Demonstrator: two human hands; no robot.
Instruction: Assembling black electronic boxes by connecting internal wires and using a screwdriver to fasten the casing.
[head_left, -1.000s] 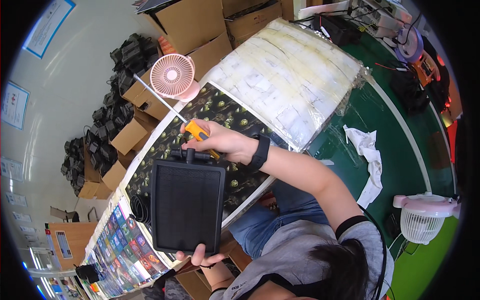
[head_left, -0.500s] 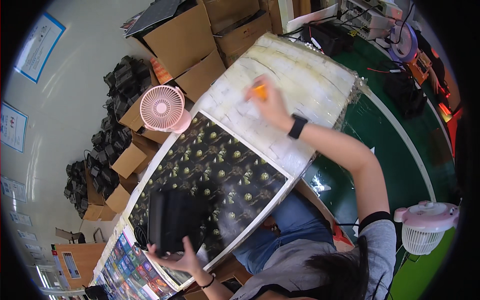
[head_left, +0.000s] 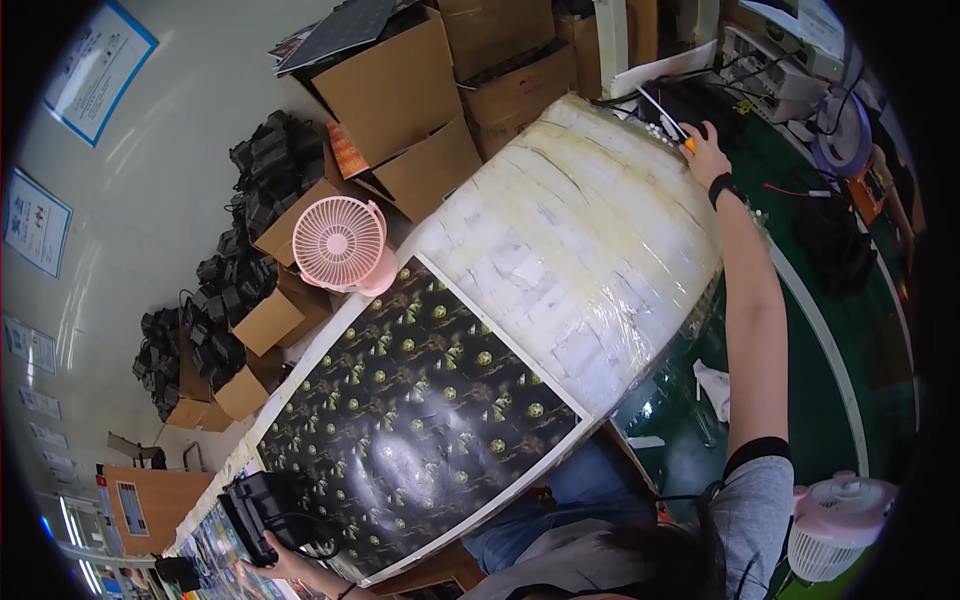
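Observation:
My left hand (head_left: 282, 562) grips the near end of a black boxy device (head_left: 262, 508) with a black cable (head_left: 318, 535), at the lower left of the table. At the far right end my right arm is stretched out. My right hand (head_left: 708, 155) is closed on a small orange-handled tool (head_left: 689, 145); its exact kind is too small to make out. A thin pale rod runs from near this hand toward the far edge. Beside the hand lie black devices (head_left: 690, 108) and small white pieces (head_left: 655, 131).
A dark patterned mat (head_left: 420, 420) covers the table's near part, with a film-wrapped pale surface (head_left: 560, 240) beyond. A pink fan (head_left: 342, 245) stands at the left edge. Cardboard boxes (head_left: 390, 90) and piled black devices (head_left: 270, 160) line the left. Another fan (head_left: 835, 525) is lower right.
My right hand has moved far right with the orange-handled tool, to the table's far end. My left hand has shifted the black device off the mat's middle toward the lower left. The view has shifted slightly.

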